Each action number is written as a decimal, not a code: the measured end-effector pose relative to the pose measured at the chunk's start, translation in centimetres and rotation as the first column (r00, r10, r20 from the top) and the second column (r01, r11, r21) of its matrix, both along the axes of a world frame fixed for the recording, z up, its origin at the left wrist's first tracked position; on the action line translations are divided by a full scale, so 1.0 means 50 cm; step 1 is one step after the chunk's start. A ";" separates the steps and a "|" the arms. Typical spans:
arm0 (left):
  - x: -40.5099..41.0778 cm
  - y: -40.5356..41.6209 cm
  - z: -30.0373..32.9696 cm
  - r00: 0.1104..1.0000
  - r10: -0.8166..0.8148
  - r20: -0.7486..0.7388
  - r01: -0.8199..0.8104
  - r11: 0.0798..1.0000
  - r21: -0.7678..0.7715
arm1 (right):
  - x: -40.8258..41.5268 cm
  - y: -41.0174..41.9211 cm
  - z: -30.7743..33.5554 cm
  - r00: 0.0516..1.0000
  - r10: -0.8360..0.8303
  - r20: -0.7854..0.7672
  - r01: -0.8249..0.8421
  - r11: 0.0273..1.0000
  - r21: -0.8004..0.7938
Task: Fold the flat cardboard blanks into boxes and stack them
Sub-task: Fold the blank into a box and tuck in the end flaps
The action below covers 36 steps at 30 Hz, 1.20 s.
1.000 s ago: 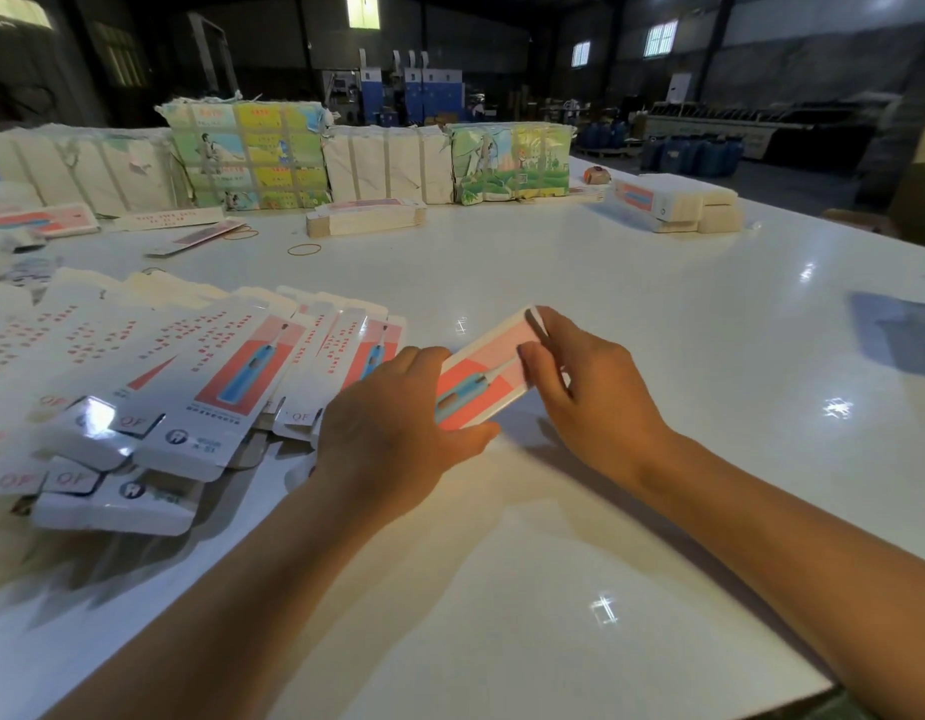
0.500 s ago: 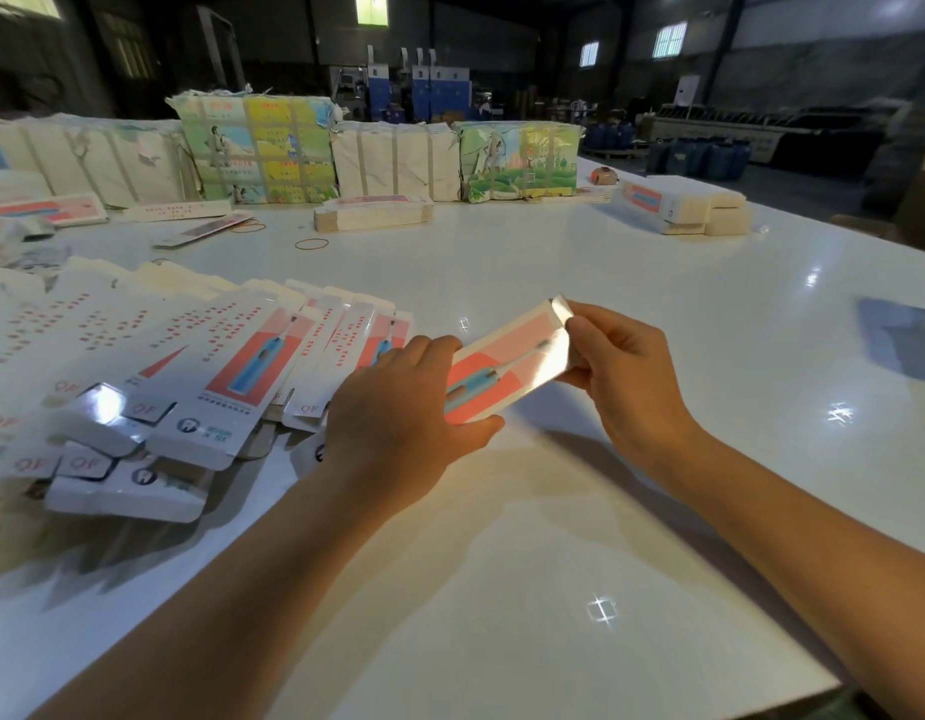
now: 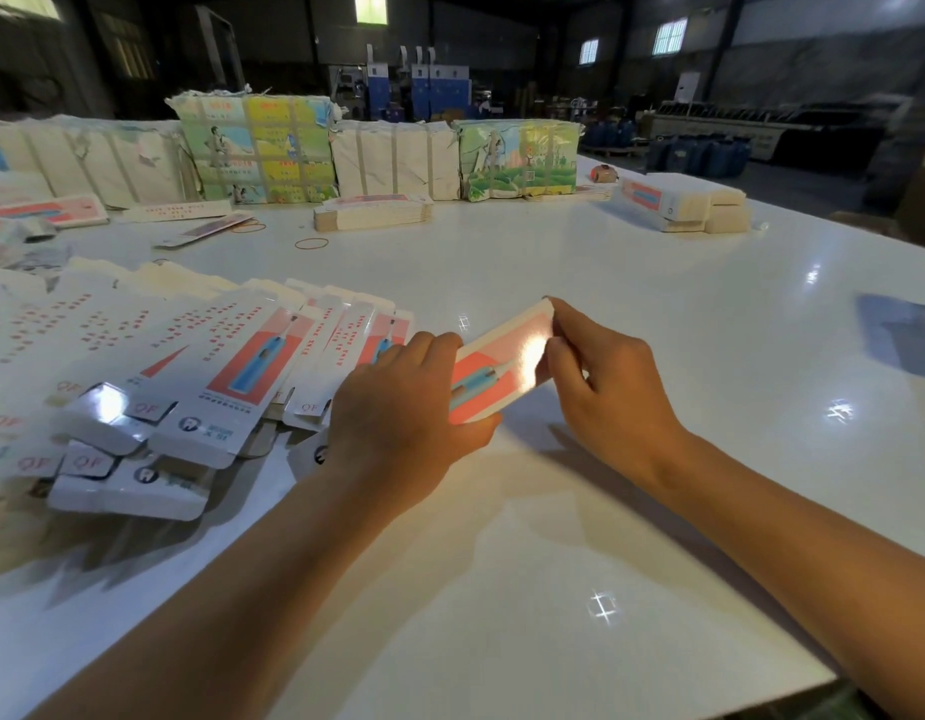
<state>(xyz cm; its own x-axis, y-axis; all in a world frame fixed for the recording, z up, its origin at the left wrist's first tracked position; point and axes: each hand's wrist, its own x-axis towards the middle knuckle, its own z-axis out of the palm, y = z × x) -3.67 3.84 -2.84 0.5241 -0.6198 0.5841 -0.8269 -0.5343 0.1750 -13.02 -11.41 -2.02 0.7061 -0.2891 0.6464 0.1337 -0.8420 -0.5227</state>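
A small pink and white carton (image 3: 494, 368) with a toothbrush picture is held just above the white table (image 3: 631, 314), between both hands. My left hand (image 3: 403, 413) grips its near end, thumb underneath. My right hand (image 3: 600, 376) pinches the far end with curled fingers. A fanned spread of flat white and pink blanks (image 3: 179, 366) lies to the left of my left hand. Whether the held carton's ends are closed is hidden by my fingers.
Strapped bundles of printed card (image 3: 257, 148) line the far edge. A short stack of blanks (image 3: 372, 213) and a pile of cartons (image 3: 683, 205) sit beyond. Rubber bands (image 3: 311, 244) lie on the table. The table's near edge (image 3: 657, 714) runs at bottom right.
The carton has risen a little off the table and tilted, and my right hand has shifted from its side to pinching its far end. My left hand keeps its hold.
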 end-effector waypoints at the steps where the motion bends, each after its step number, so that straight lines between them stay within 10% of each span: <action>1: 0.000 0.001 0.001 1.000 0.003 -0.003 -0.003 1.000 -0.004 | 0.001 0.002 -0.001 1.000 0.021 -0.009 -0.021 0.999 0.044; 6: 0.014 -0.002 0.001 0.969 0.000 -0.245 -0.024 0.995 -0.095 | 0.015 0.005 -0.005 0.998 0.048 0.048 -0.065 0.882 0.467; 19: 0.040 0.035 0.019 0.945 -0.006 -0.326 0.004 1.000 -0.009 | 0.006 -0.015 -0.014 0.998 0.055 -0.002 -0.055 0.998 -0.005; 25: 0.030 0.045 0.023 0.966 -0.027 -0.258 0.075 0.981 0.179 | 0.009 -0.018 -0.008 0.980 0.145 -0.133 -0.188 0.889 -0.417; 28: 0.036 0.041 0.016 0.994 -0.066 0.091 0.044 0.972 0.232 | 0.020 -0.031 -0.011 0.978 0.067 -0.197 -0.159 0.851 -0.501; 31: 0.025 0.015 -0.003 0.905 -0.137 0.403 0.059 0.978 0.200 | 0.019 -0.064 -0.006 0.983 -0.029 -0.184 -0.043 0.926 -0.375; 36: 0.030 -0.033 -0.074 0.903 -0.408 0.137 0.395 0.912 0.111 | -0.030 -0.227 0.101 0.914 -0.404 -0.020 0.405 0.913 0.048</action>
